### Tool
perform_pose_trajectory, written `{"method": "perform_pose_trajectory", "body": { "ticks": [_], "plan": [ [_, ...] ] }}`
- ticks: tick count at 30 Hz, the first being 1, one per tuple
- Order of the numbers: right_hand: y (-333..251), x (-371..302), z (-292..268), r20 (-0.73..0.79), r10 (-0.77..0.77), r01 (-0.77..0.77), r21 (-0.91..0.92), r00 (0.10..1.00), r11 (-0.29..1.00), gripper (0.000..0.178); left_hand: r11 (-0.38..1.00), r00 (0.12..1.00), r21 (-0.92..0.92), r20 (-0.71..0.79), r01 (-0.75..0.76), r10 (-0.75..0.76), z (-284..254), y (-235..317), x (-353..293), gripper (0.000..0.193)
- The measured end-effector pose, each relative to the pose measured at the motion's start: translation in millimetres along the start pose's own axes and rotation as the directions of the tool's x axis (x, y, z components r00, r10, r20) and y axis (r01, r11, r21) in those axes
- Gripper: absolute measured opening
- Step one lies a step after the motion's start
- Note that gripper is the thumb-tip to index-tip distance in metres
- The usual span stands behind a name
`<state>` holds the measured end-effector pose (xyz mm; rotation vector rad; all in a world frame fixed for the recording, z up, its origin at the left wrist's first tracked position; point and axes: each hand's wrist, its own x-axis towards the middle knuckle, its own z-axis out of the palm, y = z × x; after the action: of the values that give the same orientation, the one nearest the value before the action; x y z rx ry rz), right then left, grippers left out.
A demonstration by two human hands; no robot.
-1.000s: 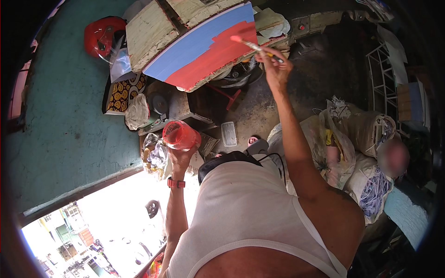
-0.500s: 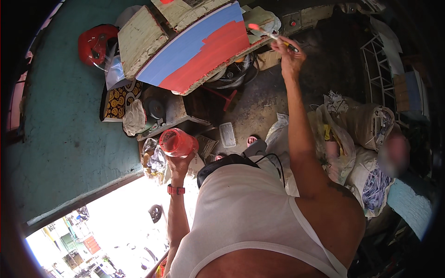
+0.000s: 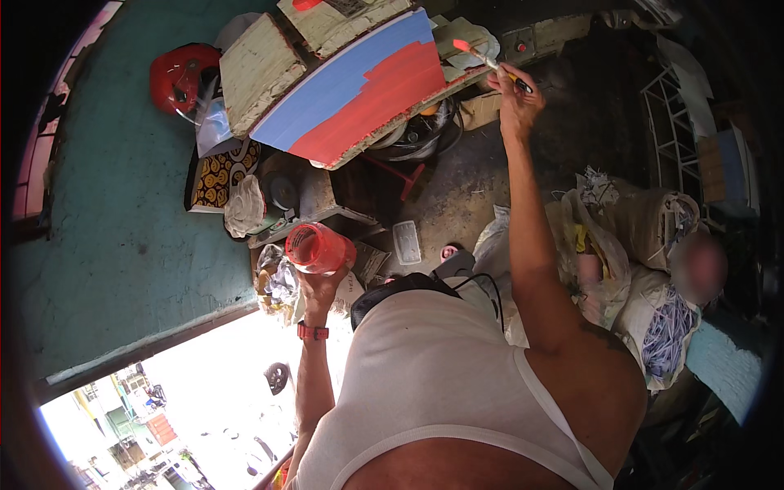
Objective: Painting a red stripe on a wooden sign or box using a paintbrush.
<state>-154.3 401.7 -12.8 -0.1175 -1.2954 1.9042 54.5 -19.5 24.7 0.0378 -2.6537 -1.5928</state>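
Observation:
My right hand (image 3: 518,100), raised at the upper right, is closed around the handle of a paintbrush (image 3: 483,57) whose bristles are coated in red. Just left of the brush tip is a board (image 3: 351,94) painted blue along its upper side and red along its lower side, with an uneven border between the colours. The brush tip appears apart from the painted face. Lower left, my left hand (image 3: 321,286) grips a red-stained plastic jar (image 3: 320,248), its open mouth tilted up and left. How much paint the jar holds I cannot tell.
A red helmet (image 3: 181,77) sits by the green wall (image 3: 106,204). A clear plastic container (image 3: 406,242) lies on the floor near my feet. Sacks of shredded paper (image 3: 665,335) stand at the right, below a white metal frame (image 3: 671,122). Cables (image 3: 416,139) coil beneath the board.
The whole view has shifted slightly, moving the surroundings right. The brush remains in my right hand and the jar in my left, with little change in their positions.

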Motion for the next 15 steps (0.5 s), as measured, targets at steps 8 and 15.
{"method": "perform_pose_trajectory", "body": {
  "ticks": [8,15],
  "plan": [
    [-7.0,-67.9,77.4,0.463,0.047,-0.110,0.109,0.885,0.988,0.014,0.994,0.999,0.108,0.040,-0.029,0.024,-3.2,-0.6,5.2,0.089],
    [-7.2,18.4,17.3,-0.011,-0.056,0.056,0.036,0.998,0.998,0.014,0.991,0.997,0.123,0.058,-0.052,0.045,-2.5,4.0,-0.2,0.087]
  ]
}}
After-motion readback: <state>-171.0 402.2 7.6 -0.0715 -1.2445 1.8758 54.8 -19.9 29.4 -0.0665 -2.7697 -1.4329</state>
